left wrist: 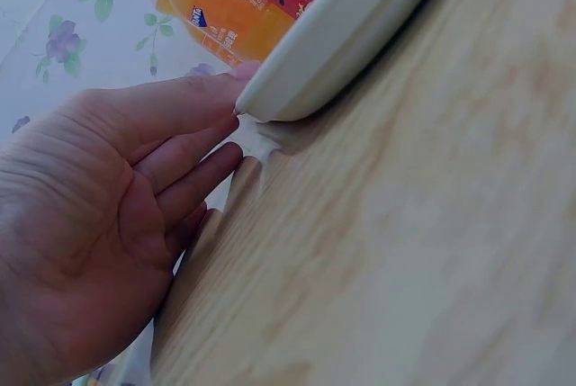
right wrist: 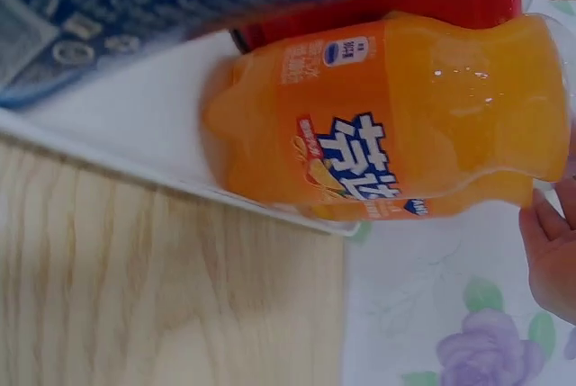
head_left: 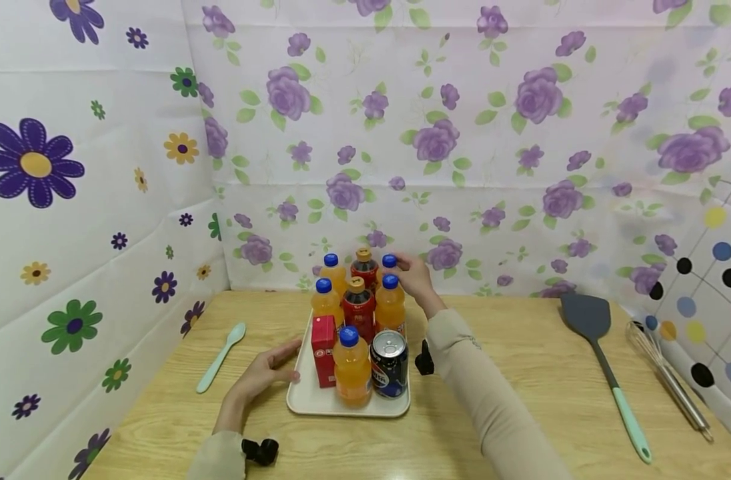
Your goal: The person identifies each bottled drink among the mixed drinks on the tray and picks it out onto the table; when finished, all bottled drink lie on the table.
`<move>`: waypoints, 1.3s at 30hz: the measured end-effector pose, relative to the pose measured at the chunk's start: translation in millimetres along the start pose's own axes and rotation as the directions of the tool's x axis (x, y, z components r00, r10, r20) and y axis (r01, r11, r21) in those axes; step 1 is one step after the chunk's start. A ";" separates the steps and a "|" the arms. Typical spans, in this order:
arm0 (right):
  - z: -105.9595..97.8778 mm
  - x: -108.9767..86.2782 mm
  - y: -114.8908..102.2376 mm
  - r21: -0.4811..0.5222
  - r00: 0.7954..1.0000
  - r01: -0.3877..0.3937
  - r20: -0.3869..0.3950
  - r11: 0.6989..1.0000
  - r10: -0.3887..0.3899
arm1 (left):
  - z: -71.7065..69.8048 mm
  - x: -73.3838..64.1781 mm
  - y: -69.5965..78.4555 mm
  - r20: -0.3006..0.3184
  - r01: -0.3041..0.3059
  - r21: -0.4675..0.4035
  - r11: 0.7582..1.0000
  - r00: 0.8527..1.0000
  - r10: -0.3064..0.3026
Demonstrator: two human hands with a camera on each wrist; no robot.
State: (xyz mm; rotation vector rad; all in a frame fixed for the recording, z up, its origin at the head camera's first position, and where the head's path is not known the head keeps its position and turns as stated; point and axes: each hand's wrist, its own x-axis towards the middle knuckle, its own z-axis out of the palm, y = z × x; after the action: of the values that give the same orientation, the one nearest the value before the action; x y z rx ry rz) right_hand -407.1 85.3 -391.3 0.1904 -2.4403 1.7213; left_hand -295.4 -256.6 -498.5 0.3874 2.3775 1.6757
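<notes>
Left hand (head_left: pixel 262 375) fairly straight-fingered, touching left rim of white tray (head_left: pixel 305 402), gripping nothing. Right hand (head_left: pixel 416 277) at top of rear-right orange bottle (head_left: pixel 389 263); whether pinching, cannot tell. Nearer side of right hand: second orange bottle (head_left: pixel 390 308), black can (head_left: pixel 389 370). Right of left hand: red carton (head_left: pixel 324 351), upright. Left of it: pale green spoon (head_left: pixel 221 359).

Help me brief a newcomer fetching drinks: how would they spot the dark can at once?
Look at the wooden table and find the pale tray of drinks. At its near right corner in the head view, beside the front orange bottle, stands the dark can. Its silver pull-tab top sets it apart from the capped bottles and red carton.
</notes>
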 end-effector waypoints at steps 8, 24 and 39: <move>2.1 -0.3 2.7 0.015 0.998 -0.047 -0.049 0.999 0.048 | 0.2 -0.9 -1.9 -0.004 0.008 -0.005 1.000 1.000 -0.008; -2.7 2.6 -6.7 -0.003 0.997 -0.064 -0.048 0.998 0.064 | 1.0 -1.1 1.8 -0.020 0.007 -0.001 1.000 1.000 -0.007; -52.2 10.9 -33.2 0.048 0.992 -0.088 -0.091 0.995 0.092 | 0.7 0.9 -1.3 -0.018 0.009 -0.023 1.000 1.000 -0.009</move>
State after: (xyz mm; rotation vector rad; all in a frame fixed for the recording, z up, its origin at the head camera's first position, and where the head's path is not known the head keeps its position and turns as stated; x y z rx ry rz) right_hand -409.0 123.2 -341.3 0.0046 -2.3808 1.7783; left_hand -296.1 -256.1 -500.0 0.3587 2.3668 1.7077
